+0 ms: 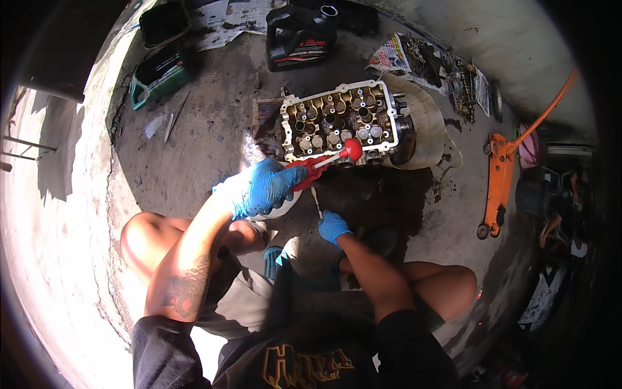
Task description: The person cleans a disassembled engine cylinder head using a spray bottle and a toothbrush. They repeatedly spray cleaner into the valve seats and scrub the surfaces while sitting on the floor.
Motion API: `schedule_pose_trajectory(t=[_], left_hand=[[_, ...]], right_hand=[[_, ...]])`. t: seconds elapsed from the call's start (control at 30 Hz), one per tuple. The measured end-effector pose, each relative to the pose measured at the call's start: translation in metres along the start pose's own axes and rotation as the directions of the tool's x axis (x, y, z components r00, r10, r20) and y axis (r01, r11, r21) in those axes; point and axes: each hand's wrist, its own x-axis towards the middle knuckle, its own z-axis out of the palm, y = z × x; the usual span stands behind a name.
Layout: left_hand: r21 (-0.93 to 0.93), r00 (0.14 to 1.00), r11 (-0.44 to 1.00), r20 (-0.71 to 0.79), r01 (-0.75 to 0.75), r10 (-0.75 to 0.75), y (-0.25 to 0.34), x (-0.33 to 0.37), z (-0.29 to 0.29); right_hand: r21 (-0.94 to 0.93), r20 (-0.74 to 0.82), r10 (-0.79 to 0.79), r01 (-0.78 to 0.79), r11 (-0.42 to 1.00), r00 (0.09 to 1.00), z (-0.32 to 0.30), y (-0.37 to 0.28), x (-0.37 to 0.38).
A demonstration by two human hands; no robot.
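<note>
"Tool (310,174) held forward, why?"
"Left hand (262,188) closes round it, apparently so its red end (353,148) reaches the engine part (340,122) on the floor (214,123) ahead. Right hand (334,227) pinches a thin stick (317,204), perhaps low for clearance."

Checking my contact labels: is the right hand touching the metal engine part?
Apart. The head view shows dark, stained floor between the right hand and the near edge of the engine part.
</note>
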Motion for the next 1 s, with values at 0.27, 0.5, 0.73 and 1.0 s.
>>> schedule_pose_trajectory(t=[0.27, 0.5, 0.73, 1.0], left_hand=[[0.108, 0.994, 0.988, -0.022, -0.108, 0.111, -0.005, 0.013, 0.003], [0.448, 0.937, 0.844, -0.039, -0.294, 0.347, -0.013, 0.007, -0.002], [0.362, 0.969, 0.918, -0.119, -0.163, 0.218, -0.014, 0.004, -0.007], [0.422, 0.963, 0.887, -0.099, -0.186, 0.249, -0.017, 0.003, -0.012]], right_hand=[[-0.414, -0.310, -0.151, 0.009, 0.910, 0.939, -0.250, -0.035, -0.063], [-0.452, -0.167, -0.039, -0.042, 0.891, 0.985, -0.271, -0.120, -0.048], [-0.447, -0.186, -0.128, 0.032, 0.894, 0.974, -0.260, -0.095, -0.042], [-0.055, -0.601, -0.018, -0.019, 0.998, 0.799, -0.177, -0.048, -0.018]])
